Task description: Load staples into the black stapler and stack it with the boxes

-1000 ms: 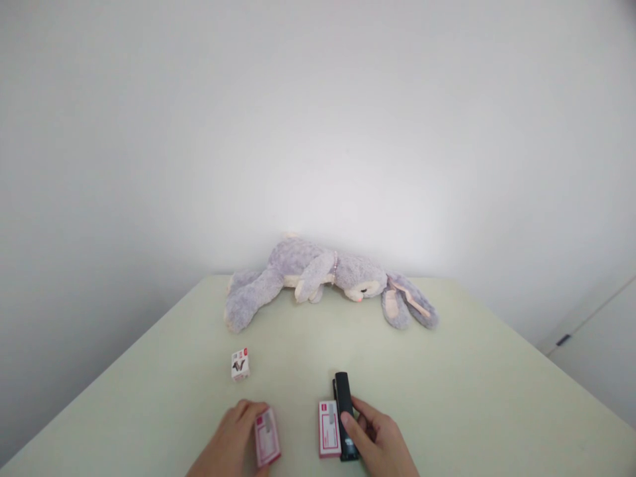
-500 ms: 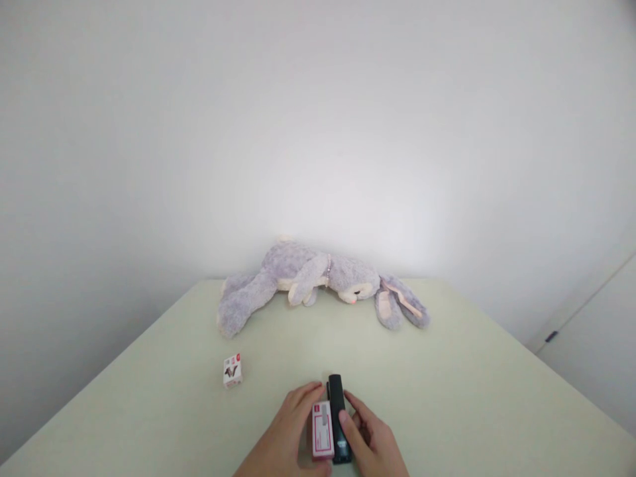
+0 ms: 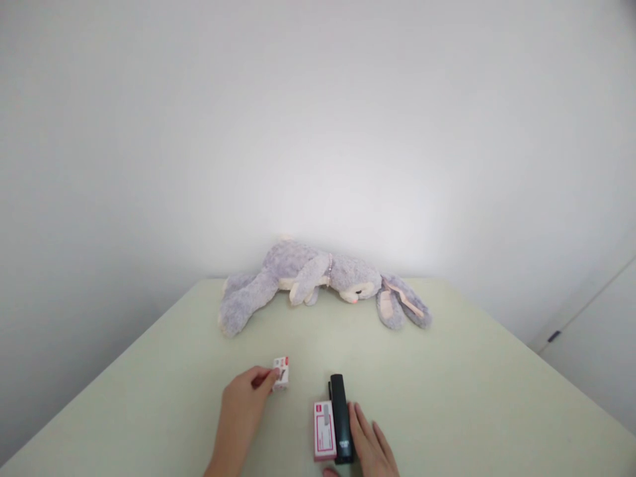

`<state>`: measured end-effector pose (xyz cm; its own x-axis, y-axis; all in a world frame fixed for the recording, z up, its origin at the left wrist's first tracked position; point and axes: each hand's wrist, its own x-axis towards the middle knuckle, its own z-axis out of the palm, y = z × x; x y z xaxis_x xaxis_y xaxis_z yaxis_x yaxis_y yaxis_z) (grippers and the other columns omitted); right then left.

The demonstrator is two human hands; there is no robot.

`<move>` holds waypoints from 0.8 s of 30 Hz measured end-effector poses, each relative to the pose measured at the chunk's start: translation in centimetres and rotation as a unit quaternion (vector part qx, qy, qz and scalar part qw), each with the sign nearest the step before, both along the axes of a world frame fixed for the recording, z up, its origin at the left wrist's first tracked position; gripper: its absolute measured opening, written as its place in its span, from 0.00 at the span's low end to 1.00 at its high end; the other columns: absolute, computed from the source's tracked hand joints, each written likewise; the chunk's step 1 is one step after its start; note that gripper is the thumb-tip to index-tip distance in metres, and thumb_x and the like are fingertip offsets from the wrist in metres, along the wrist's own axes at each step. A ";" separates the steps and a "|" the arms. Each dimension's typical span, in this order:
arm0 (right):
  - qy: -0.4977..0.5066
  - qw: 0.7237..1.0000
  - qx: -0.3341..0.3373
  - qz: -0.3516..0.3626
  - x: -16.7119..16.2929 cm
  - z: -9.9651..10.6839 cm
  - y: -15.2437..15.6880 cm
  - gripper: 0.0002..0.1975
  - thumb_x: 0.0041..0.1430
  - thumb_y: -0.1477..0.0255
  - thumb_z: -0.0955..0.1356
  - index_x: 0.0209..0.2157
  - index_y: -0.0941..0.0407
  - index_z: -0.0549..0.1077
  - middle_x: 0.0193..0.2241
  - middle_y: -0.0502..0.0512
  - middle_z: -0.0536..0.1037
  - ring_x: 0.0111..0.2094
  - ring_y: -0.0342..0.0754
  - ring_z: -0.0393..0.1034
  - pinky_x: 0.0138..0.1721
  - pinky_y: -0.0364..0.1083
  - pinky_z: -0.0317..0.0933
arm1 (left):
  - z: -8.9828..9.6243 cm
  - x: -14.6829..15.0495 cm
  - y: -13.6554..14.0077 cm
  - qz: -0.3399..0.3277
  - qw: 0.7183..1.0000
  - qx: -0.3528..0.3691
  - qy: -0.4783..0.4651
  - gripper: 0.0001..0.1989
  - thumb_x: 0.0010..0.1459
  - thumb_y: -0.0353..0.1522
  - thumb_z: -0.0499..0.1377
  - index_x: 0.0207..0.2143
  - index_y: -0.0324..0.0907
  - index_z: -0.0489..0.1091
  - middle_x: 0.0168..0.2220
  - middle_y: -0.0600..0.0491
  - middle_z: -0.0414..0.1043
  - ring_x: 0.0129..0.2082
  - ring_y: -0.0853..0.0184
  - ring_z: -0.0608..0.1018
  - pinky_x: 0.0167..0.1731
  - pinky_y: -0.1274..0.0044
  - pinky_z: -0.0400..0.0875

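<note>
My left hand [image 3: 248, 392] pinches a small white box [image 3: 282, 372] by its left side; the box has red marks and a dark picture on it. A black stapler [image 3: 340, 421] lies lengthwise near the front of the table. Against its left side rests a pink and white box [image 3: 324, 430] with a grey patch on its label. Stretched along the stapler's right side are the fingers of my right hand [image 3: 371, 442]. The thumb of that hand shows at the bottom edge, by the near end of the pink and white box.
A grey-lilac plush rabbit [image 3: 298, 265] lies on its side along the back of the pale green table [image 3: 447, 384], its ears to the right. Behind the table rises a white wall [image 3: 318, 132]. A dark fitting [image 3: 554, 336] shows at the far right.
My left hand has left the pink and white box and taken the small white box, which now sits further right. My right thumb has come off the stapler's top, and its fingers have straightened.
</note>
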<state>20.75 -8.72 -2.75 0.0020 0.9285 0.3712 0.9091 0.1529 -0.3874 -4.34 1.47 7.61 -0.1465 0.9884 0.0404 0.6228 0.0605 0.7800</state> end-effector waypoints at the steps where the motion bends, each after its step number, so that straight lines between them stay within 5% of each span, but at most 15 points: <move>1: -0.007 1.000 0.002 0.003 0.0 0.0 0.0 0.46 0.53 0.55 0.75 0.69 0.50 0.60 0.63 0.60 0.69 0.61 0.65 0.68 0.60 0.61 0.66 | -0.1 1.9 -0.3 -0.026 1.000 0.001 -0.010 0.19 0.58 0.49 0.57 0.29 0.46 0.80 0.28 0.54 0.81 0.31 0.59 0.80 0.35 0.72 0.68; 4: -0.015 1.000 0.004 0.020 0.2 -0.1 0.0 0.46 0.55 0.62 0.74 0.71 0.49 0.54 0.63 0.58 0.68 0.61 0.63 0.67 0.61 0.60 0.65 | -0.5 6.3 -1.2 -0.078 0.996 0.002 -0.043 0.18 0.59 0.47 0.57 0.29 0.46 0.80 0.30 0.54 0.82 0.31 0.61 0.81 0.34 0.74 0.68; 8: -0.020 0.999 -0.007 0.035 0.5 0.1 0.1 0.48 0.53 0.72 0.72 0.72 0.50 0.50 0.64 0.58 0.67 0.62 0.61 0.66 0.62 0.60 0.65 | -0.5 8.0 -1.9 -0.107 0.992 -0.002 -0.071 0.18 0.60 0.45 0.57 0.30 0.45 0.81 0.30 0.53 0.83 0.31 0.61 0.81 0.34 0.75 0.70; 17: 0.024 0.997 -0.033 0.063 1.4 0.1 0.5 0.40 0.53 0.73 0.72 0.68 0.50 0.62 0.64 0.57 0.67 0.63 0.61 0.65 0.63 0.59 0.62 | -1.6 7.2 -4.5 -0.143 0.980 -0.018 -0.136 0.19 0.60 0.38 0.55 0.49 0.44 0.79 0.47 0.48 0.82 0.43 0.61 0.83 0.45 0.74 0.75; 24: 0.095 0.985 -0.084 0.119 6.3 2.5 1.0 0.36 0.57 0.68 0.71 0.67 0.53 0.64 0.65 0.60 0.65 0.65 0.58 0.63 0.65 0.53 0.58 | -1.5 11.1 -3.8 -0.187 0.955 -0.029 -0.227 0.19 0.53 0.31 0.56 0.43 0.43 0.82 0.39 0.51 0.84 0.38 0.60 0.84 0.42 0.72 0.77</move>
<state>27.02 -7.71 -0.25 -0.1677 0.9598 0.2252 0.7641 0.2709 -0.5854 6.75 -2.30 6.11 0.2290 0.9734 -0.0007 0.2083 -0.0483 0.9769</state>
